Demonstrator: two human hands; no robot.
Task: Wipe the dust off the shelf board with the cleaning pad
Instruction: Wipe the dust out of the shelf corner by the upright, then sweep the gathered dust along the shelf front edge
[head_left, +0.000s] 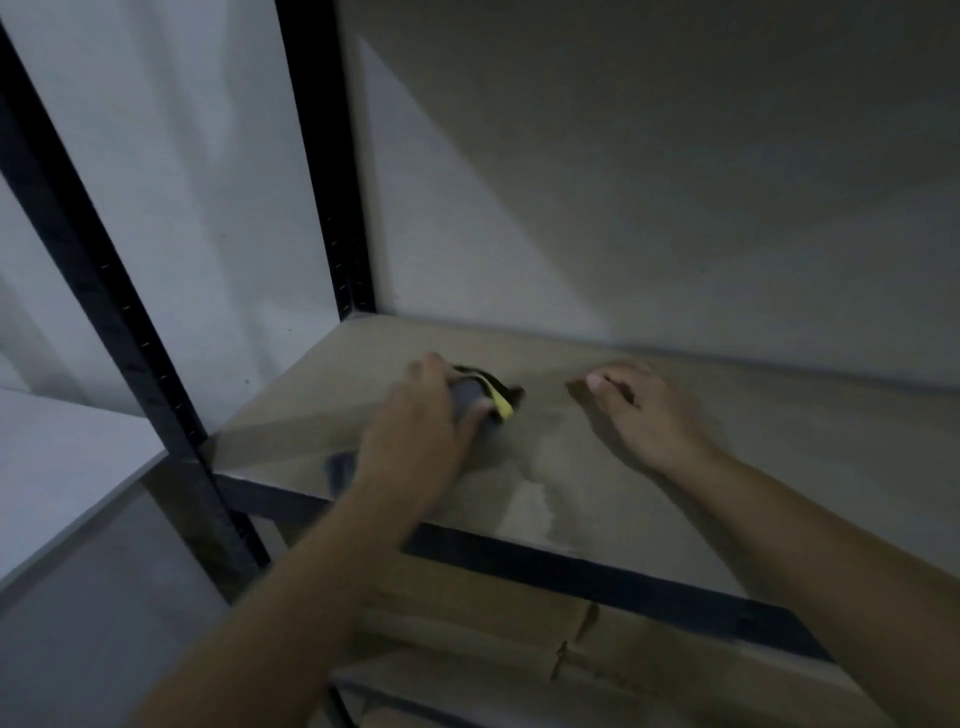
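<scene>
Gripping the cleaning pad (480, 397) in your left hand (415, 431) at the shelf board's (675, 467) left rear, press flat, overlapping strokes, while your loosely curled, empty right hand (644, 415) braces.

— What sits at the frame's centre?
— A tan wooden shelf board (649, 415) in a black metal rack frame (322, 171). The left hand (415, 431) grips a dark grey cleaning pad with a yellow strip (485, 397) on it.
— And right of centre?
— The right hand (641, 415) rests on the board, fingers curled. Brown cardboard boxes (493, 639) lie low in frame.
</scene>
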